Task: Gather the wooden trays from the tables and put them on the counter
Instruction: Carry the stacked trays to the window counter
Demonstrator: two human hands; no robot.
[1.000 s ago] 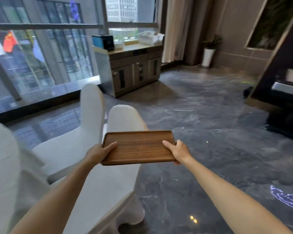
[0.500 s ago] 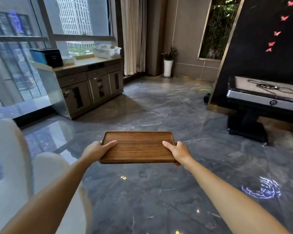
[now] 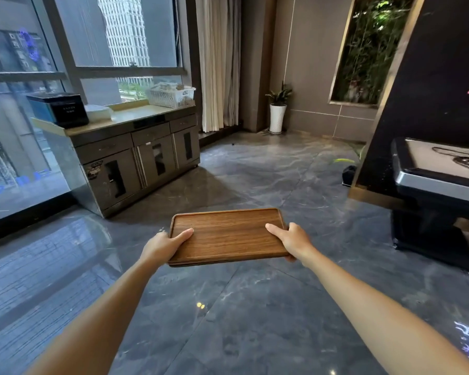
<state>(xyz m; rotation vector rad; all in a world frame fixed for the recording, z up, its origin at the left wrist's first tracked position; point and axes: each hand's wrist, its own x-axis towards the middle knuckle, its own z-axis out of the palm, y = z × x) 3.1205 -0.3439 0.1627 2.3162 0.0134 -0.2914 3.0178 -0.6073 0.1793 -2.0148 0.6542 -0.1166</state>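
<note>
I hold a brown wooden tray (image 3: 228,235) level in front of me above the marble floor; a second edge shows under it, so it may be two stacked trays. My left hand (image 3: 163,246) grips its left short side, thumb on top. My right hand (image 3: 290,239) grips the right short side the same way. The counter (image 3: 136,117), a grey cabinet with a light top, stands under the window to the left, a few steps ahead.
On the counter sit a black appliance (image 3: 61,109), a white dish (image 3: 98,112) and a white basket (image 3: 171,96). A dark table (image 3: 431,185) stands at the right. A potted plant (image 3: 278,112) is in the far corner. Open grey floor lies between me and the counter.
The view has swung right and moved forward: the white chairs have dropped out of sight and the counter is nearer. Both hands keep the same grip on the tray.
</note>
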